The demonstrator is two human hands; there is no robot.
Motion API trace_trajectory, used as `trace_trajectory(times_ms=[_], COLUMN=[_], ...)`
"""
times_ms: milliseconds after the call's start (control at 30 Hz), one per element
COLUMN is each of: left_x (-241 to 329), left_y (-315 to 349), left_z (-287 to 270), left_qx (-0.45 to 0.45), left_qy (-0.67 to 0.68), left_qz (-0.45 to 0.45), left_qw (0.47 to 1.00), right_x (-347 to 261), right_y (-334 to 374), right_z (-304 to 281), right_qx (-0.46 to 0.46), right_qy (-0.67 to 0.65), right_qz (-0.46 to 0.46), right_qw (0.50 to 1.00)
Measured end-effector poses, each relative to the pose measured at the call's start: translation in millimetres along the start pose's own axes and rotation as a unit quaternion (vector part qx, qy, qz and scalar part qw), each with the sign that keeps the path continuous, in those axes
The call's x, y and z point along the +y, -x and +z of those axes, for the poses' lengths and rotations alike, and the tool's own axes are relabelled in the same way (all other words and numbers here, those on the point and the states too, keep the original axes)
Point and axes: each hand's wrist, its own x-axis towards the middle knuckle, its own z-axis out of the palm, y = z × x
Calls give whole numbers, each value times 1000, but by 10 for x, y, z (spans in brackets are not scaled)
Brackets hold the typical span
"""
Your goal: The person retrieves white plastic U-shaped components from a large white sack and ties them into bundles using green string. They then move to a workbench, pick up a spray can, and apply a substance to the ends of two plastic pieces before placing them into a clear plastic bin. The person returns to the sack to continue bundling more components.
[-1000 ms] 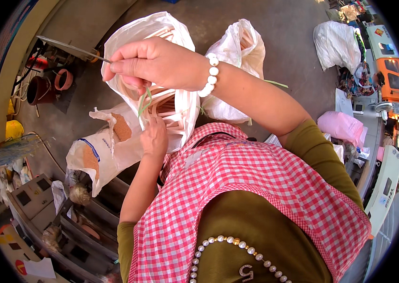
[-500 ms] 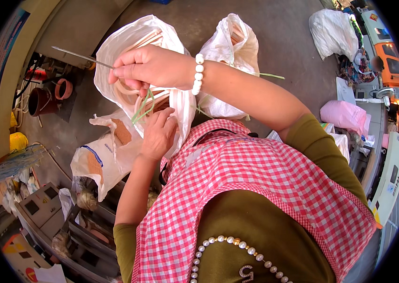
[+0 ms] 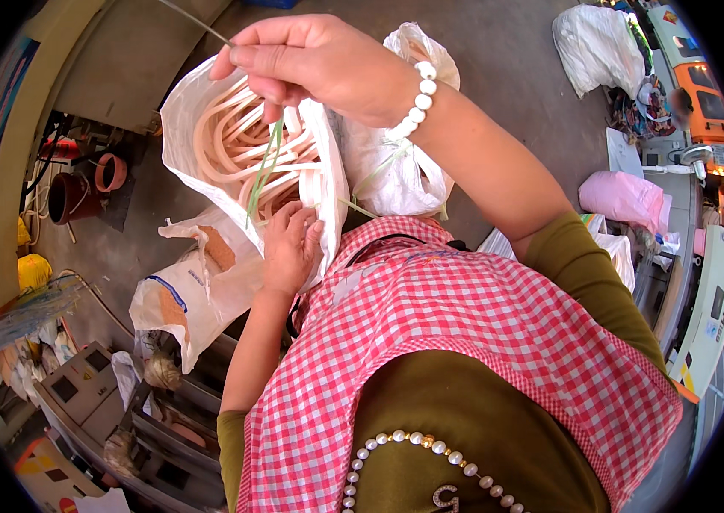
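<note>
Tubing (image 3: 229,145), pale pinkish-cream and coiled, is showing more openly inside a white plastic bag (image 3: 180,141) than half a second ago, because the right hand (image 3: 319,64) is now rising away from over the bag's mouth toward its far side. That hand's fingers are pinching a thin grey metal rod (image 3: 199,21), whose far end is now running out of the top of the view. A narrow green strip (image 3: 266,167) is hanging below the same hand, reaching down across the tubing toward the bag's near rim, and it is looking straighter and less looped than before; slack is probably being taken up in it. How the strip is joining the hand or the rod is not showing clearly. The left hand (image 3: 292,248) is staying at the near rim, its fingers curling there; whether they are gripping anything, I cannot tell. A second white bag (image 3: 396,192) is standing just beside, on the right.
</note>
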Motion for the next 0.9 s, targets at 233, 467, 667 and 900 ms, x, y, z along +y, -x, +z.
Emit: trace_trajectory(times_ms=[233, 467, 667, 900], left_x=[-16, -81, -49, -108], left_y=[9, -104, -288, -258], left_z=[-1, -38, -123, -81], left_qx=[48, 197, 185, 120], left_qy=[15, 48, 42, -27], left_qz=[-37, -120, -165, -188], left_qw=[998, 972, 968, 974], right_x=[-23, -23, -56, -195], right_y=[72, 274, 358, 425], right_z=[-201, -537, -719, -787], right_qx=[135, 192, 150, 143], right_qy=[110, 227, 225, 181], right_qz=[55, 141, 78, 190], right_qw=[983, 944, 959, 954])
